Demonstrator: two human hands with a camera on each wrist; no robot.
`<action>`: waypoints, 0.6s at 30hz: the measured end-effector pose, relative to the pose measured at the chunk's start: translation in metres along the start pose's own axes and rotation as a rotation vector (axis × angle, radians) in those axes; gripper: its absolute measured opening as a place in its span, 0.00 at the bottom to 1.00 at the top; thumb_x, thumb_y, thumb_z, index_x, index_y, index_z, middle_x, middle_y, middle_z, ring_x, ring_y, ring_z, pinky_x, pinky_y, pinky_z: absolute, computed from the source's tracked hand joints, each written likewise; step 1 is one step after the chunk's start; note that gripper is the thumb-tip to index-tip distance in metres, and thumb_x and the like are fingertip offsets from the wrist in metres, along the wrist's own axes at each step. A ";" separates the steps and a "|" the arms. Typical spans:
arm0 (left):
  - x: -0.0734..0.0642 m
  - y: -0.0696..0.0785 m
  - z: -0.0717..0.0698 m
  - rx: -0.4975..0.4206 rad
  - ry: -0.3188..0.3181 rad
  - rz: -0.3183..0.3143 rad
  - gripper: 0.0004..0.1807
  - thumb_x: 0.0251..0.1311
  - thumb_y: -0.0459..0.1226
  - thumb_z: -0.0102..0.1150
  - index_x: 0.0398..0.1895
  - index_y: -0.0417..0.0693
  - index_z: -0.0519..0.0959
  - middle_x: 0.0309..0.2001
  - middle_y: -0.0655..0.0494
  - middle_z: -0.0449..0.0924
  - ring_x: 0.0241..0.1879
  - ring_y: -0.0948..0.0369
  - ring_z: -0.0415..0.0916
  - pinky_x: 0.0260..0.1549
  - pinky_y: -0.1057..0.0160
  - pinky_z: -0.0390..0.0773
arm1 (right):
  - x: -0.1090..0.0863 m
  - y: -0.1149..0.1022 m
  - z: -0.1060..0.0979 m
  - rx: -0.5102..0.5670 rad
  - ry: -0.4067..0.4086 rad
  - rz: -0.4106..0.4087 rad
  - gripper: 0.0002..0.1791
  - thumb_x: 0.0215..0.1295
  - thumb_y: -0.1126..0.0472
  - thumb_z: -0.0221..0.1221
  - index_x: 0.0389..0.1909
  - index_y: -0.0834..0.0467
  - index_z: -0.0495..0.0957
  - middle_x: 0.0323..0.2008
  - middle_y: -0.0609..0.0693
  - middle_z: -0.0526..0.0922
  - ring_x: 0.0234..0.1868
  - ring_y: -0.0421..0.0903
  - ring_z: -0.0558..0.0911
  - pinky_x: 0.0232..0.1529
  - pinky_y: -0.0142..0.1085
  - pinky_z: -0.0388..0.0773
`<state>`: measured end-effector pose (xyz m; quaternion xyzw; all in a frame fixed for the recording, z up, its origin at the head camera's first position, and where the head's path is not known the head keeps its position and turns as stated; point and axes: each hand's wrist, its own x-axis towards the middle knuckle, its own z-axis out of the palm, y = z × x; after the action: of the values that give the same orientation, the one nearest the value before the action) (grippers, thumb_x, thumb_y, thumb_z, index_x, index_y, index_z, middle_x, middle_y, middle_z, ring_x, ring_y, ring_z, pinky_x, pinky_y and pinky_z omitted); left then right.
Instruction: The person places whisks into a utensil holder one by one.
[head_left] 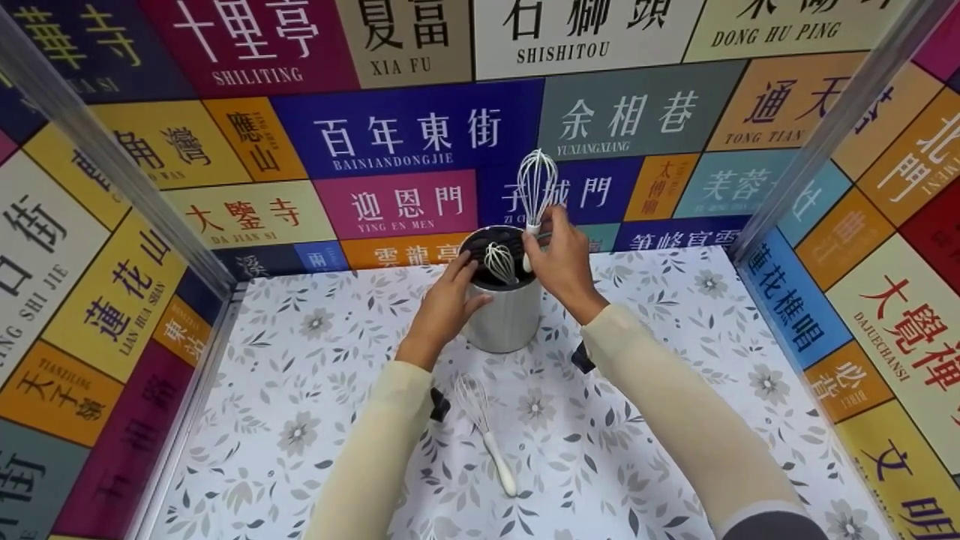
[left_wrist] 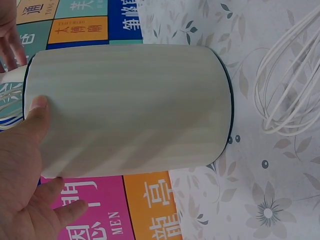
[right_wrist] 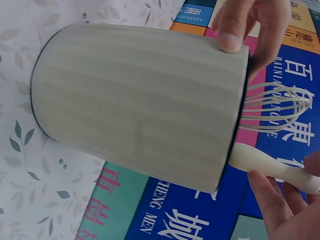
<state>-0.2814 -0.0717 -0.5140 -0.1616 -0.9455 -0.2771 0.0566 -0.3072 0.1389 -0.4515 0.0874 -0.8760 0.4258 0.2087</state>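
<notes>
A ribbed steel canister stands upright on the flowered tabletop. My left hand grips its rim, thumb on the outer wall. My right hand pinches the white handle of a whisk, wire head up, handle end dipping into the canister mouth. A second whisk stands inside, its wires just above the rim. The held handle leaves the rim beside my right fingers. A third whisk lies flat on the table between my forearms.
Colourful sign-printed walls close off the back and both sides, with metal corner posts. The lying whisk's wire head sits just in front of the canister base.
</notes>
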 end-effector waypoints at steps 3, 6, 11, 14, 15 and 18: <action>-0.001 -0.001 0.000 0.000 0.008 0.015 0.38 0.69 0.51 0.62 0.76 0.45 0.65 0.80 0.51 0.56 0.73 0.48 0.68 0.70 0.51 0.71 | -0.002 0.004 0.003 -0.024 0.004 0.001 0.14 0.70 0.58 0.63 0.48 0.61 0.72 0.40 0.56 0.86 0.43 0.54 0.87 0.46 0.47 0.83; -0.001 -0.001 0.000 0.010 0.016 0.032 0.37 0.69 0.51 0.61 0.76 0.44 0.65 0.80 0.50 0.57 0.72 0.48 0.68 0.69 0.50 0.72 | -0.004 0.007 0.004 -0.042 0.003 0.015 0.14 0.69 0.56 0.63 0.44 0.60 0.73 0.37 0.56 0.86 0.41 0.53 0.86 0.44 0.48 0.82; -0.001 -0.002 0.000 0.013 0.021 0.044 0.38 0.69 0.51 0.61 0.76 0.43 0.65 0.80 0.49 0.57 0.72 0.47 0.69 0.69 0.50 0.72 | -0.005 0.010 0.004 -0.072 -0.007 0.039 0.14 0.69 0.54 0.63 0.40 0.60 0.74 0.36 0.56 0.86 0.37 0.53 0.84 0.40 0.48 0.81; -0.001 -0.002 0.000 0.007 0.022 0.045 0.38 0.69 0.50 0.61 0.76 0.43 0.65 0.80 0.48 0.57 0.72 0.47 0.69 0.69 0.50 0.72 | -0.005 0.012 0.004 -0.096 -0.010 0.051 0.14 0.68 0.53 0.64 0.39 0.60 0.74 0.35 0.57 0.85 0.36 0.54 0.84 0.39 0.48 0.80; -0.001 -0.002 0.000 0.006 0.023 0.044 0.37 0.69 0.50 0.61 0.76 0.43 0.65 0.80 0.48 0.57 0.72 0.47 0.69 0.69 0.50 0.72 | -0.005 0.012 0.004 -0.103 -0.010 0.056 0.14 0.68 0.53 0.64 0.38 0.60 0.74 0.35 0.57 0.85 0.36 0.54 0.84 0.39 0.48 0.81; -0.001 -0.002 0.000 0.002 0.022 0.043 0.37 0.69 0.51 0.61 0.76 0.43 0.66 0.80 0.48 0.57 0.72 0.47 0.69 0.69 0.50 0.72 | -0.006 0.013 0.005 -0.107 -0.016 0.074 0.15 0.68 0.52 0.64 0.39 0.60 0.75 0.36 0.57 0.86 0.38 0.54 0.86 0.40 0.48 0.82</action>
<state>-0.2813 -0.0735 -0.5150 -0.1788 -0.9414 -0.2764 0.0734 -0.3079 0.1435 -0.4659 0.0470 -0.9018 0.3852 0.1904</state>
